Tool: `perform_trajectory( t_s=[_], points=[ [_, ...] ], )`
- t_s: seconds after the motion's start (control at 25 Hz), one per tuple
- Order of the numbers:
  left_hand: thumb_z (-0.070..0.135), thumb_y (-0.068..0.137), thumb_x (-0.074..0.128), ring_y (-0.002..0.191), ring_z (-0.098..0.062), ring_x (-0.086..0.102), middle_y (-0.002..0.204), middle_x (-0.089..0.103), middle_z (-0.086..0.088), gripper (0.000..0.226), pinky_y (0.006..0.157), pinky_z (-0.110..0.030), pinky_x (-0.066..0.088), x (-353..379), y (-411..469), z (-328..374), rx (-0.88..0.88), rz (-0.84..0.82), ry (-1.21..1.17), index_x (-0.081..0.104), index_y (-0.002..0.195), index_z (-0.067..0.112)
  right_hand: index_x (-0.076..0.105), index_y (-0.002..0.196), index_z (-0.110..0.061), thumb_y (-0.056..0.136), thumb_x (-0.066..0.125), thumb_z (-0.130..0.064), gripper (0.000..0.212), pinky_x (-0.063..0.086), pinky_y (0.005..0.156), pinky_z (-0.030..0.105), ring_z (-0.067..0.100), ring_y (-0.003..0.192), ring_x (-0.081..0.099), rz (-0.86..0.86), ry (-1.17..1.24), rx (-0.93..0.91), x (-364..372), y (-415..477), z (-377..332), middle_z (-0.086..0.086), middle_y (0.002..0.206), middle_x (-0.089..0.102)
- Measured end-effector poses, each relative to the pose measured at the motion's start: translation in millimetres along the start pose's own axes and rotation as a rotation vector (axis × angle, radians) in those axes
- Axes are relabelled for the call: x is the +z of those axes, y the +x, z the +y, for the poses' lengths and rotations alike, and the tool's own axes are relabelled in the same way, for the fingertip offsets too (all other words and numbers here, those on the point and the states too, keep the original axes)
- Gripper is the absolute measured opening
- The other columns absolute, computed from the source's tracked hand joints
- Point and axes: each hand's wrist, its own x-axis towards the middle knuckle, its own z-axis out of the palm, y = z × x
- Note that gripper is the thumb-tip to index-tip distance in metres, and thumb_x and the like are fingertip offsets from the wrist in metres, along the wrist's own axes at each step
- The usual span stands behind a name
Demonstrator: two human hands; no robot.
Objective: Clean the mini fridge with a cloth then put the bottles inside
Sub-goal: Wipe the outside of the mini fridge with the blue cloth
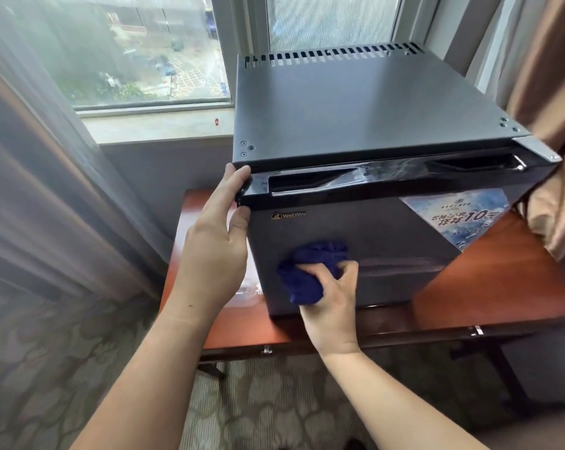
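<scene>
a wide window (128,53) fills the back wall, with a sheer grey curtain (31,190) hanging at the left and a brown drape (547,92) at the right, above a patterned carpet (274,401). a reddish wooden bench (502,280) stands in front of the sill and carries the mini fridge (355,105), a dark grey box with vent slots along the back of its top. its door (404,254) is closed and faces the person, with a glossy black handle strip (310,183) across the top and a blue and white sticker (463,219) at the upper right corner. the left hand (216,241) rests against the upper left corner of the door, its fingers nearly straight and released, gripping nothing. the right hand (333,306) is low on the door front, its fingers curled round a bunched dark blue cloth (307,274) and pressing it onto the door's surface. something clear and plastic (247,292) lies on the bench just left of the fridge, mostly hidden by the left hand; whether it is a bottle cannot be told.
</scene>
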Motion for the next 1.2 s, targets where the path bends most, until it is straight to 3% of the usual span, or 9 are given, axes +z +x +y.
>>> perform_trajectory(
  t_s=[0.12, 0.24, 0.32, 0.48, 0.64, 0.84, 0.96, 1.08, 1.2],
  points=[
    [0.007, 0.106, 0.048, 0.145, 0.013, 0.032, 0.162, 0.036, 0.020, 0.054, 0.112, -0.002, 0.023, -0.3, -0.3, -0.4, 0.005, 0.004, 0.009, 0.047, 0.152, 0.035, 0.075, 0.102, -0.022, 0.067, 0.089, -0.004, 0.042, 0.033, 0.096, 0.006, 0.011, 0.095, 0.046, 0.126, -0.068, 0.238, -29.7, 2.4, 44.5, 0.007, 0.110, 0.050],
    [0.007, 0.107, 0.046, 0.145, 0.010, 0.034, 0.161, 0.035, 0.022, 0.054, 0.120, -0.014, 0.027, 2.6, -1.1, -1.2, -0.008, 0.007, -0.025, 0.045, 0.152, 0.037, 0.074, 0.110, -0.019, 0.065, 0.080, -0.052, 0.057, 0.042, 0.093, 0.027, 0.030, 0.093, 0.060, 0.303, -0.116, 0.493, -86.0, 31.0, 85.4, 0.021, 0.105, 0.066],
    [0.007, 0.107, 0.045, 0.145, 0.008, 0.035, 0.161, 0.034, 0.024, 0.054, 0.123, -0.023, 0.030, 6.1, -1.6, -1.5, -0.021, 0.011, -0.058, 0.044, 0.152, 0.037, 0.071, 0.112, -0.022, 0.061, 0.069, -0.067, 0.068, 0.051, 0.094, 0.038, 0.036, 0.099, 0.066, 0.324, -0.111, 0.560, -109.6, 45.3, 98.7, 0.017, 0.106, 0.069],
    [0.007, 0.107, 0.045, 0.146, 0.001, 0.038, 0.162, 0.035, 0.022, 0.054, 0.124, -0.031, 0.031, 8.1, -0.2, -5.0, -0.020, 0.022, -0.070, 0.044, 0.152, 0.036, 0.068, 0.110, -0.027, 0.066, 0.081, -0.058, 0.056, 0.054, 0.098, 0.045, 0.028, 0.100, 0.068, 0.379, 0.126, 0.504, -99.3, 54.7, 54.9, 0.012, 0.111, 0.068],
    [0.007, 0.107, 0.045, 0.146, -0.002, 0.041, 0.162, 0.035, 0.023, 0.053, 0.123, -0.034, 0.034, 7.3, 0.3, -7.6, -0.012, 0.010, -0.088, 0.045, 0.151, 0.037, 0.071, 0.110, -0.024, 0.076, 0.088, -0.030, 0.038, 0.040, 0.095, 0.006, 0.004, 0.094, 0.056, 0.323, 0.236, 0.341, -71.8, 51.1, -25.4, 0.010, 0.112, 0.061],
    [0.006, 0.106, 0.046, 0.145, -0.004, 0.043, 0.161, 0.036, 0.023, 0.054, 0.121, -0.037, 0.037, 7.6, 2.3, -12.2, 0.005, 0.015, -0.099, 0.046, 0.150, 0.037, 0.074, 0.107, -0.024, 0.075, 0.090, -0.026, 0.035, 0.044, 0.100, 0.016, 0.002, 0.100, 0.061, 0.167, 0.284, 0.074, -24.3, 31.1, -79.7, 0.006, 0.109, 0.054],
    [0.006, 0.105, 0.045, 0.145, -0.003, 0.042, 0.161, 0.036, 0.022, 0.055, 0.121, -0.037, 0.036, 6.5, 3.9, -14.6, 0.005, 0.010, -0.112, 0.047, 0.150, 0.037, 0.074, 0.098, -0.032, 0.074, 0.090, -0.028, 0.029, 0.052, 0.097, 0.027, 0.009, 0.098, 0.065, 0.139, 0.382, 0.136, 0.2, 26.0, -86.6, -0.002, 0.109, 0.052],
    [0.006, 0.106, 0.046, 0.146, -0.001, 0.040, 0.162, 0.037, 0.020, 0.054, 0.122, -0.036, 0.035, 5.6, 3.3, -12.2, 0.004, 0.005, -0.105, 0.047, 0.150, 0.036, 0.075, 0.094, -0.029, 0.071, 0.091, -0.018, 0.030, 0.046, 0.096, 0.016, -0.004, 0.099, 0.058, 0.118, 0.297, 0.168, 12.7, 14.4, -63.1, -0.002, 0.108, 0.052],
    [0.008, 0.106, 0.046, 0.147, 0.002, 0.036, 0.162, 0.037, 0.018, 0.052, 0.123, -0.033, 0.033, 5.1, 2.1, -9.2, -0.003, 0.002, -0.107, 0.047, 0.151, 0.035, 0.068, 0.085, -0.040, 0.070, 0.092, -0.020, 0.035, 0.047, 0.093, 0.022, -0.006, 0.090, 0.056, 0.071, 0.235, 0.347, 10.0, 4.2, -52.4, -0.002, 0.103, 0.051]
  ],
)
